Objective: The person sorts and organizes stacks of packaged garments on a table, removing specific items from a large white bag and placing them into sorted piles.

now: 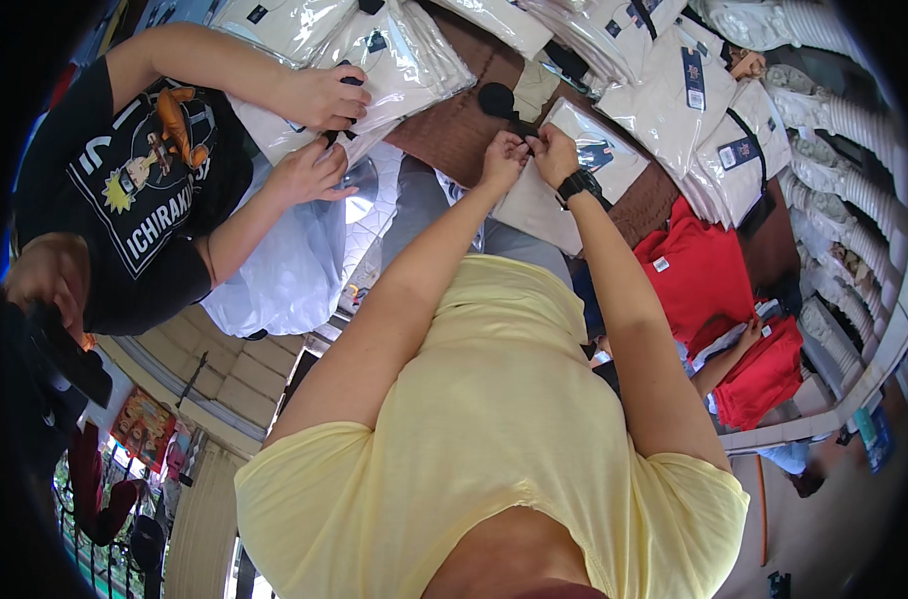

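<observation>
Both my hands meet close together over a folded cream garment (539, 205) at the front edge of the brown table. My left hand (504, 163) is closed in a pinch, its fingertips almost touching those of the other hand. My right hand (557, 157), with a black watch on the wrist, pinches beside it. Between and just beyond the fingertips lies a black strip (523, 128), which both hands seem to hold. A round black piece (496, 100) lies just past the strip. To the right is a folded cream garment in a clear bag (613, 162).
Stacks of bagged cream garments (673, 110) with dark tags lie at the back and right. Red garments (695, 275) hang over the right edge. At left, a co-worker in a black T-shirt (139, 180) handles a black strip over bagged garments. White wrapped rolls (823, 160) line the far right.
</observation>
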`<state>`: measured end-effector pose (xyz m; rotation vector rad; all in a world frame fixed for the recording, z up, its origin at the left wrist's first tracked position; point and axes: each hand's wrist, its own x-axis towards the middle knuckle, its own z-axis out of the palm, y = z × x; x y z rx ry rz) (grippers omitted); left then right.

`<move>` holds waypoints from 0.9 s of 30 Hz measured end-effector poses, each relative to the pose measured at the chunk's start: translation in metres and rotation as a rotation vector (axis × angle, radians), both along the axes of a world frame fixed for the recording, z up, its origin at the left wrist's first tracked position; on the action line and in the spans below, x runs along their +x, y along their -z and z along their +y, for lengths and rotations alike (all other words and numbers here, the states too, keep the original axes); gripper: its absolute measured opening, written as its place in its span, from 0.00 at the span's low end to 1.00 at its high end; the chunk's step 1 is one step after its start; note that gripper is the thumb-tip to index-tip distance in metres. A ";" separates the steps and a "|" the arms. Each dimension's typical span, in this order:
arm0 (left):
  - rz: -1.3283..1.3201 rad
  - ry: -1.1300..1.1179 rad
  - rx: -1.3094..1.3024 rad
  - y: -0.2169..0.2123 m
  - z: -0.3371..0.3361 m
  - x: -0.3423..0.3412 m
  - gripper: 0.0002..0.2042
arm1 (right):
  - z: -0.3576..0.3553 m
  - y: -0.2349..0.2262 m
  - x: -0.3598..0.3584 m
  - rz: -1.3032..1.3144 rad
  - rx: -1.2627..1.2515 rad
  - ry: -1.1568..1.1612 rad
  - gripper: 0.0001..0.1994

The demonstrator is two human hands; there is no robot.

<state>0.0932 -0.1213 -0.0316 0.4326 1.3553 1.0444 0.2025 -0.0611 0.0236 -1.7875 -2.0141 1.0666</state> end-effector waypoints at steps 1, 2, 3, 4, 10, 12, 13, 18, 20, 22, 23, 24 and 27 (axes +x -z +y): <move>-0.004 -0.023 0.000 0.002 0.000 0.000 0.06 | -0.002 0.003 0.003 0.015 0.007 0.011 0.10; -0.008 -0.046 0.000 0.003 -0.001 0.001 0.06 | -0.002 0.005 0.003 0.034 0.000 0.030 0.10; -0.013 -0.068 -0.003 0.005 -0.002 0.002 0.07 | -0.003 0.005 0.004 0.052 -0.011 0.050 0.10; -0.036 -0.096 -0.005 0.006 -0.004 0.002 0.07 | -0.005 0.004 0.005 0.070 -0.021 0.071 0.10; 0.039 -0.092 -0.031 0.005 0.000 0.005 0.09 | 0.000 0.005 0.008 0.013 -0.099 0.071 0.10; 0.052 -0.122 -0.022 0.005 0.003 0.007 0.09 | 0.005 0.003 0.010 -0.003 -0.119 0.037 0.10; 0.067 -0.100 -0.031 0.004 0.003 0.007 0.08 | 0.006 0.001 0.010 -0.012 -0.131 0.022 0.10; 0.084 0.010 -0.069 -0.006 0.006 0.000 0.05 | 0.008 0.008 0.017 0.025 -0.135 -0.046 0.10; 0.103 0.114 -0.008 -0.004 0.004 -0.006 0.06 | 0.011 0.002 0.015 0.048 -0.233 -0.024 0.11; 0.101 0.222 0.082 -0.005 0.001 -0.014 0.08 | 0.012 -0.008 0.011 0.011 -0.220 -0.032 0.10; 0.182 0.269 0.137 -0.006 -0.002 -0.016 0.08 | 0.012 -0.009 0.009 0.016 -0.218 -0.034 0.10; 0.262 0.318 0.196 -0.012 -0.003 -0.019 0.09 | 0.012 -0.010 0.008 0.019 -0.214 -0.033 0.10; 0.499 0.449 0.294 -0.018 -0.002 -0.025 0.10 | 0.006 -0.005 0.007 0.036 -0.133 -0.054 0.10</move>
